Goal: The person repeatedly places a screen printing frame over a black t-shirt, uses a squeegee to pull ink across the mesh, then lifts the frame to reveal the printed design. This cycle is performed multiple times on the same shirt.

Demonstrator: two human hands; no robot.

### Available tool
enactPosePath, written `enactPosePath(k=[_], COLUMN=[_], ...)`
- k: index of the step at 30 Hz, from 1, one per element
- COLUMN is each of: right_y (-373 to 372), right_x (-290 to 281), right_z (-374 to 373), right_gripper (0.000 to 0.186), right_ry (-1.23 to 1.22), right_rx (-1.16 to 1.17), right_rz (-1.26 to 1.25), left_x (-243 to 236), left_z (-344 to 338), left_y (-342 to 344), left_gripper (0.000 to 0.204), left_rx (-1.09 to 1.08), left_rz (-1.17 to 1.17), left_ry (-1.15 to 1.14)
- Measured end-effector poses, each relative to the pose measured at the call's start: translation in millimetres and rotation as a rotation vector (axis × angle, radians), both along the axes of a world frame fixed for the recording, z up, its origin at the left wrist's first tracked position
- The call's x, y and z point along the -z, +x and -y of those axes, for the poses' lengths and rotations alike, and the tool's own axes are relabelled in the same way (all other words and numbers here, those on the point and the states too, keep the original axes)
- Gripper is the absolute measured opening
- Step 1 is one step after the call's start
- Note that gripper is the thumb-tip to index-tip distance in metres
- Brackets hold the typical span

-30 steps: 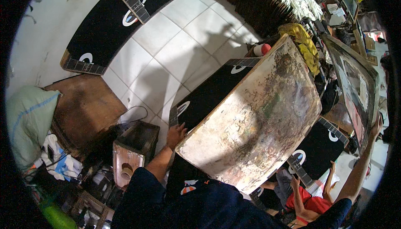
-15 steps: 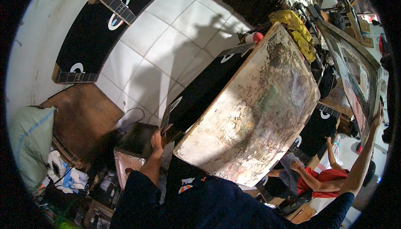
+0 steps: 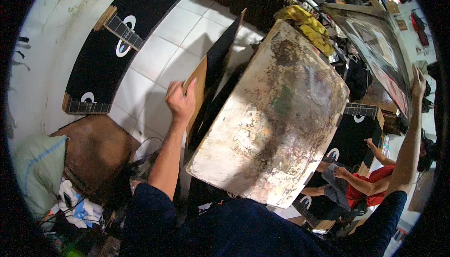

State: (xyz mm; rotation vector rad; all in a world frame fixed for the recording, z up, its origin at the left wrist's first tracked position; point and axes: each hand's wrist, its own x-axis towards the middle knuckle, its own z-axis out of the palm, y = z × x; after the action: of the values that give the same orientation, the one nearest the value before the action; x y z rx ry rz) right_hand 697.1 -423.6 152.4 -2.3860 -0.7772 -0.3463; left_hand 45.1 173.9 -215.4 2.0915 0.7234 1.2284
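My left hand (image 3: pixel 182 101) grips the near end of a thin board (image 3: pixel 220 53), its fingers wrapped round the brown edge. The board tilts up on its side, with a dark face and a bare brown part by my hand. It is left of a worn table (image 3: pixel 276 116) whose white top is smeared with old paint. Far to the right, my right hand (image 3: pixel 418 82) holds the outer edge of a raised screen-printing frame (image 3: pixel 377 51). The frame stands tilted above the table's far right side, its mesh stained grey and pink.
Black panels printed with white eye shapes (image 3: pixel 89 76) lie along the left wall. A yellow cloth (image 3: pixel 304 27) hangs at the table's far corner. At right, a person in red (image 3: pixel 370 189) sits by more black panels. A pale green sack (image 3: pixel 37 172) stands lower left.
My left hand has moved up and away from me, lifting and tilting the board off to the left of the table. My right hand still holds the frame up.
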Motion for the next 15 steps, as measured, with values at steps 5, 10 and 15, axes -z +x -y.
enactPosePath(k=[5, 10, 15], right_y=[-62, -105, -123], right_x=[3, 0, 5], right_z=[-66, -108, -122], right_gripper=[0.068, 0.071, 0.076], right_ry=[-0.274, -0.353, -0.323], right_rx=[0.205, 0.317, 0.273], right_rz=[0.224, 0.191, 0.231], left_x=[-129, -229, -228], left_z=[32, 147, 353], left_y=[46, -5, -59], left_gripper=[0.016, 0.007, 0.034], left_rx=[0.055, 0.203, 0.679], left_rz=[-0.061, -0.011, -0.167], left_ry=[0.264, 0.549, 0.529])
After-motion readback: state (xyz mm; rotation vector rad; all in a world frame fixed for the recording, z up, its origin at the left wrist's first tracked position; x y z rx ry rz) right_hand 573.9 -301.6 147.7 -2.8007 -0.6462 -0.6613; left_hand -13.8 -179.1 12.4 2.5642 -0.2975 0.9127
